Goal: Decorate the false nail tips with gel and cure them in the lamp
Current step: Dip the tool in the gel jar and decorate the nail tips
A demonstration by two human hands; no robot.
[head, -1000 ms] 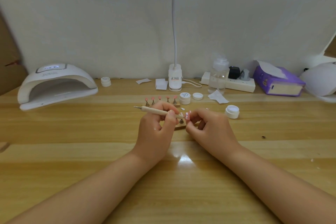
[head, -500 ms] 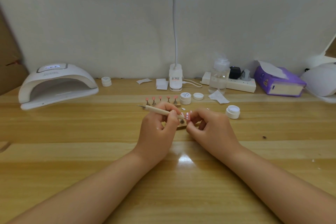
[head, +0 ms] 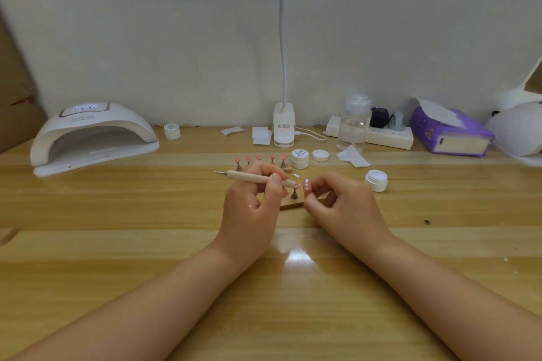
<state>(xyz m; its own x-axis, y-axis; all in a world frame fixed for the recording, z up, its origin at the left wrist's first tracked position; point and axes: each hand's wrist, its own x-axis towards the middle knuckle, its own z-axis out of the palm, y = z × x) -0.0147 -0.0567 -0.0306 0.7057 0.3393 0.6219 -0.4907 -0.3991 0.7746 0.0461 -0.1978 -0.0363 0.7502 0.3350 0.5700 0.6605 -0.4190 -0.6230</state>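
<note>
Nearest to us, over the wooden tabletop, we are gripping a wooden dotting tool in the curled fingers of our left hand, its tip aimed at a pink nail tip with white dots that our right hand is pinching between thumb and fingers. Just beyond our hands, a wooden stand is holding a row of pink nail tips, with gel pots beside it. Farther back on the left, the curing lamp is sitting open-mouthed.
</note>
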